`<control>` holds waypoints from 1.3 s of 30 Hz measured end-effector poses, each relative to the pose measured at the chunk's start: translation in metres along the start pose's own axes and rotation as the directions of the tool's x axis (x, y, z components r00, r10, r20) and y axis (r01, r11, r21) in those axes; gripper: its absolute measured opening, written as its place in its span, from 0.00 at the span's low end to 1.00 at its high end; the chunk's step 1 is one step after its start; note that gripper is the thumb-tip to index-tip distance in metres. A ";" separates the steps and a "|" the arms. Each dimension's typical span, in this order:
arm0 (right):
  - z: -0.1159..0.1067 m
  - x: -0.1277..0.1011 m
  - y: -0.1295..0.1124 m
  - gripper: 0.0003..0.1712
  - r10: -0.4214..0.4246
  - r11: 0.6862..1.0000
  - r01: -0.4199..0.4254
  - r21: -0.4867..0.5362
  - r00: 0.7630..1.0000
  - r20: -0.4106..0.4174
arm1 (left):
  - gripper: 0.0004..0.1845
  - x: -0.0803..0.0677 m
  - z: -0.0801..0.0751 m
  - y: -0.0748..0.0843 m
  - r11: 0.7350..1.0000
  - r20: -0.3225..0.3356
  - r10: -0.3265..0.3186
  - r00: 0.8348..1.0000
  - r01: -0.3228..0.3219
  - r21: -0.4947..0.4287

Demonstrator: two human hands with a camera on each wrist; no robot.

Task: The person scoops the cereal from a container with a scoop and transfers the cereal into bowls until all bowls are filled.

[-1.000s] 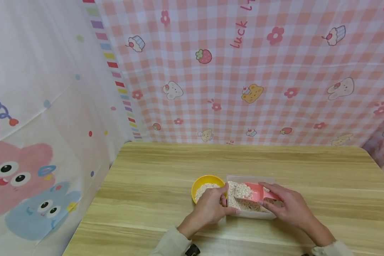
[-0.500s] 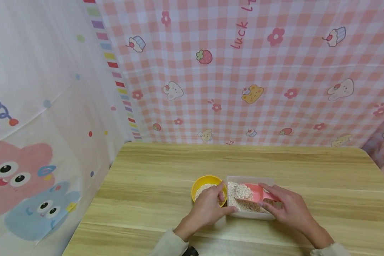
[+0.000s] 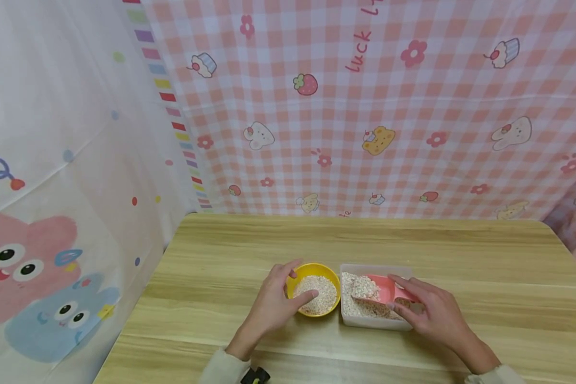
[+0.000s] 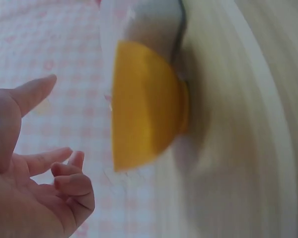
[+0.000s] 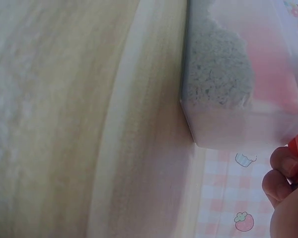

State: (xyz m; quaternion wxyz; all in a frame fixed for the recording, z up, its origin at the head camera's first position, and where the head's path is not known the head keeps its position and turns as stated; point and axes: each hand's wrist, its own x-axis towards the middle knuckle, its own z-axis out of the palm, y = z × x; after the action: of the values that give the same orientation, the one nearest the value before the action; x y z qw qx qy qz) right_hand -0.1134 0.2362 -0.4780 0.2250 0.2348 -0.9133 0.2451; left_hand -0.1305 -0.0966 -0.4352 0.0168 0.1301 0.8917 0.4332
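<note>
Left hand (image 3: 273, 304) at the left rim of the yellow bowl (image 3: 301, 274), thumb and fingers cupped around its near-left side, loosely bent; from the left wrist view, fingers (image 4: 64, 178) apart from the bowl (image 4: 144, 124) wall, so grasp not certain, hand looking released. Bowl filled with oats (image 3: 318, 293), standing on the wooden table (image 3: 221, 256) near its middle, just left of the clear box (image 3: 374, 321) and touching or almost touching it. Right hand (image 3: 432, 314) over the right part of the box, fingers curled around the handle of the pink scoop (image 3: 384, 288). Scoop heaped with oats, resting tilted inside the box, mouth toward the left. Box also holding oats, seen through its wall in the right wrist view (image 5: 218, 74), with curled fingers (image 5: 283, 173) at the lower right on something red-pink. Pink checked cloth (image 3: 365, 106) hanging behind the far edge of the table; white cartoon curtain (image 3: 53, 213) on the left.
</note>
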 end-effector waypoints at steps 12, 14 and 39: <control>0.001 -0.001 0.000 0.32 0.005 1.000 -0.005 0.004 1.000 -0.010 | 0.59 0.000 -0.004 -0.034 0.993 0.155 -0.106 0.982 0.113 -0.036; 0.001 -0.001 0.000 0.32 0.008 1.000 -0.008 0.005 1.000 -0.009 | 0.62 0.001 -0.003 -0.038 0.991 0.209 -0.112 0.972 0.125 -0.049; 0.000 -0.001 -0.001 0.32 0.013 1.000 -0.013 0.011 1.000 -0.009 | 0.64 0.012 0.014 -0.050 0.976 0.332 -0.053 0.942 0.120 -0.184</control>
State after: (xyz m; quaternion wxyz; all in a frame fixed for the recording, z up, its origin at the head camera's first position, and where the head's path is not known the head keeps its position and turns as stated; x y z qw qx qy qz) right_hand -0.1126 0.2360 -0.4780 0.2261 0.2292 -0.9124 0.2526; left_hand -0.1507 -0.1125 -0.4816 0.1957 0.1579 0.8331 0.4927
